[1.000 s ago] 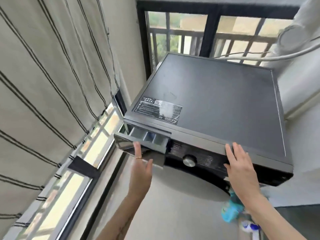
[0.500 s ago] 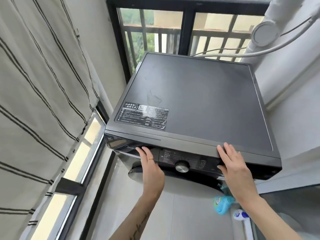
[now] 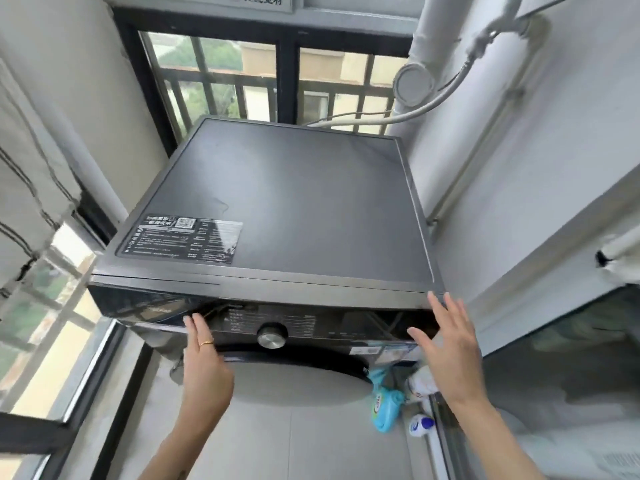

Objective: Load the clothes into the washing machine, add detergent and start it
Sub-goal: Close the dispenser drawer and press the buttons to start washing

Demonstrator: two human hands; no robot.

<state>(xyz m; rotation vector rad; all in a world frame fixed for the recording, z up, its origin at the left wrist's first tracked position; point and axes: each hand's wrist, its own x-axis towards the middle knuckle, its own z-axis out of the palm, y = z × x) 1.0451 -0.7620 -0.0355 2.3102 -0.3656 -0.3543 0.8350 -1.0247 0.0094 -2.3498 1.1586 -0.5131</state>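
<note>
A dark grey front-loading washing machine [image 3: 287, 202] fills the middle of the view, with a silver dial [image 3: 272, 335] on its black control panel. Its detergent drawer at the top left is pushed in flush. My left hand [image 3: 204, 362], wearing a ring, holds nothing, and its fingertips touch the panel just left of the dial. My right hand [image 3: 446, 344] hovers with fingers spread in front of the panel's right end, just below the top edge. A turquoise detergent bottle [image 3: 386, 403] stands on the floor at the machine's lower right. The door and any clothes are hidden below the panel.
A white and blue bottle [image 3: 420, 424] sits beside the turquoise one. A striped curtain [image 3: 31, 181] hangs at the left over a low window. A barred window [image 3: 249, 88] is behind the machine, white pipes [image 3: 436, 64] and a wall on the right, a glass-fronted unit [image 3: 554, 393] at lower right.
The detergent drawer, pulled out a second ago, has been pushed shut by my left hand. My right hand has lifted off the machine's top edge. The camera has tilted upward.
</note>
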